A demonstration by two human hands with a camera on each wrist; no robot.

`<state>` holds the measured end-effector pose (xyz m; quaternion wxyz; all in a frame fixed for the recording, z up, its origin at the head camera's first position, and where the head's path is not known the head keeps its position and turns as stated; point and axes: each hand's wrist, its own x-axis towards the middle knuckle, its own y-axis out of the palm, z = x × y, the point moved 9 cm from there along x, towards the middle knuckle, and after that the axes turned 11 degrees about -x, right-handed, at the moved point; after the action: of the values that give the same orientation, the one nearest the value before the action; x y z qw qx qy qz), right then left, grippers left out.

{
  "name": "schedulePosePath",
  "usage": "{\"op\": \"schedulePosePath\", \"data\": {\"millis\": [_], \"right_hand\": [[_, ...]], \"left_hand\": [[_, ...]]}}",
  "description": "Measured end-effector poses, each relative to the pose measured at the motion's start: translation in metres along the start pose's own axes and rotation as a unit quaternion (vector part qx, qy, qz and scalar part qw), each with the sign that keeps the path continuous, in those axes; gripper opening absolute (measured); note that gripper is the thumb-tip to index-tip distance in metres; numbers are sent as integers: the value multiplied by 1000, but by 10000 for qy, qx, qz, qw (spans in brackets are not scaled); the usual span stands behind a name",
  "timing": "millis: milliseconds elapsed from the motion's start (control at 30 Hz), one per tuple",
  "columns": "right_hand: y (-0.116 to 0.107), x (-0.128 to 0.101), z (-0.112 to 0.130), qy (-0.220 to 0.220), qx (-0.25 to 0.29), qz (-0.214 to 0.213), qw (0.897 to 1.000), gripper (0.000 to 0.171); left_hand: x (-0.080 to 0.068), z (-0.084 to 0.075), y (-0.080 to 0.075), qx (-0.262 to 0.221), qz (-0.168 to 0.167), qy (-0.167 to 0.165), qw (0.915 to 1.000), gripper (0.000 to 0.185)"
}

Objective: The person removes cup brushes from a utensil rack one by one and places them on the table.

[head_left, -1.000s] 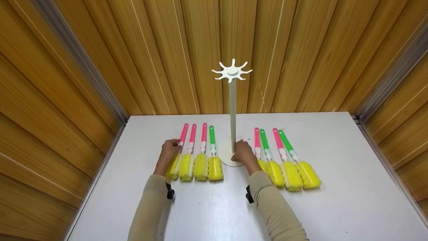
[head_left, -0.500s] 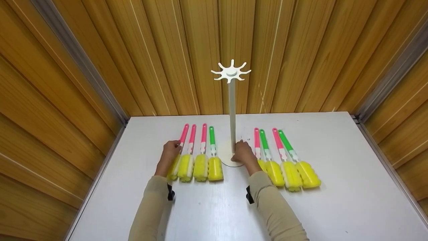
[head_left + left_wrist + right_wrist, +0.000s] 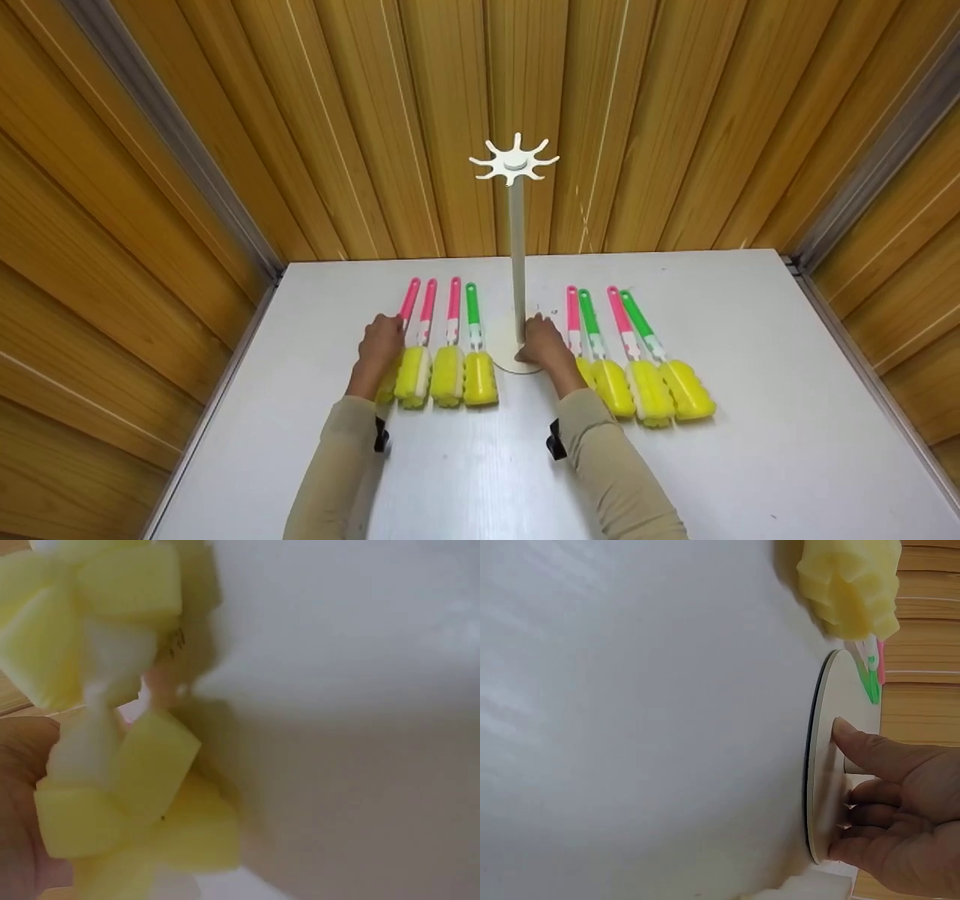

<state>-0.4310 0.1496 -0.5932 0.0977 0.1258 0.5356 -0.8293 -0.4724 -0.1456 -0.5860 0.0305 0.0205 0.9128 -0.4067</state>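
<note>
My left hand (image 3: 381, 341) is at the leftmost sponge brush (image 3: 409, 296), gripping it around the lower handle. Its pink handle end shows above the fingers and part of its yellow head below; the hand hides the middle. In the left wrist view only the edge of that hand (image 3: 19, 802) shows, behind yellow-and-white sponge heads (image 3: 157, 765). My right hand (image 3: 544, 345) holds the white stand (image 3: 517, 247) low down. In the right wrist view, thumb and curled fingers (image 3: 874, 821) press on its round base (image 3: 829, 765), with the pole's foot between them.
Right of the held brush lie two more pink-handled brushes (image 3: 448, 375) and a green-handled brush (image 3: 480, 379). Several pink and green ones (image 3: 651, 390) lie right of the stand. A star-shaped hook top (image 3: 514, 159) crowns the pole. Wood-patterned walls (image 3: 420, 112) surround the white table (image 3: 465, 480).
My left fingers have closed further over the leftmost brush's handle, hiding more of it. The right hand stays on the stand's base. The whole view shifts slightly left.
</note>
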Motion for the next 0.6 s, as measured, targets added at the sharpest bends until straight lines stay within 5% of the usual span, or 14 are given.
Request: {"op": "schedulePosePath", "data": {"millis": [233, 400, 600], "right_hand": [[-10, -20, -4, -72, 350, -138, 9993, 61], [-35, -56, 1, -1002, -25, -625, 9930, 62], [-49, -110, -6, -2256, -655, -1229, 9642, 56]], "left_hand": [[-11, -31, -8, 286, -157, 296, 9990, 33], [-33, -77, -4, 345, -149, 768, 9963, 46], [-76, -122, 12, 1294, 86, 1667, 9775, 53]]}}
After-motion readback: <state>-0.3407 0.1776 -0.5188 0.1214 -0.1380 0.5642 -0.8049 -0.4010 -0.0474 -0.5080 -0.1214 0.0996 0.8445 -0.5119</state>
